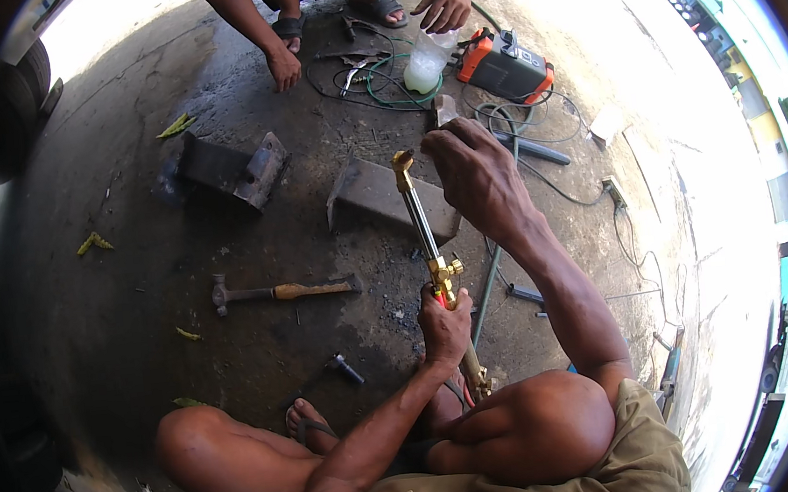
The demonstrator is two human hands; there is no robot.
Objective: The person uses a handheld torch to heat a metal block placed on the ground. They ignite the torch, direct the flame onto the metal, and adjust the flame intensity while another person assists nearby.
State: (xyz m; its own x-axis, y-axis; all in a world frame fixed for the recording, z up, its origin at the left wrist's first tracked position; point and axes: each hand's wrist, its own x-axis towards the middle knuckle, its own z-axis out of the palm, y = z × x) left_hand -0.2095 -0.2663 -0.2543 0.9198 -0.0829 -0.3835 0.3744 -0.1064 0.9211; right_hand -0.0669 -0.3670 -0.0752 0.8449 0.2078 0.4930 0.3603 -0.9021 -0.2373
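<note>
My left hand is wrapped round the valve end of a brass cutting torch, which points away from me with its angled tip up. My right hand is raised beside the torch tip, fingers closed in a pinch. A small pale metallic piece shows at its fingertips; its kind is unclear. Beyond the torch lies a rectangular steel tube with an end plate. To the left is a second steel piece with a plate with holes. A ball-peen hammer and a large bolt lie nearer me.
Opposite, another person squats, one hand hanging down and the other above a clear container of whitish liquid. An orange and black welding machine stands at the far right. Cables and a hose run across the concrete floor.
</note>
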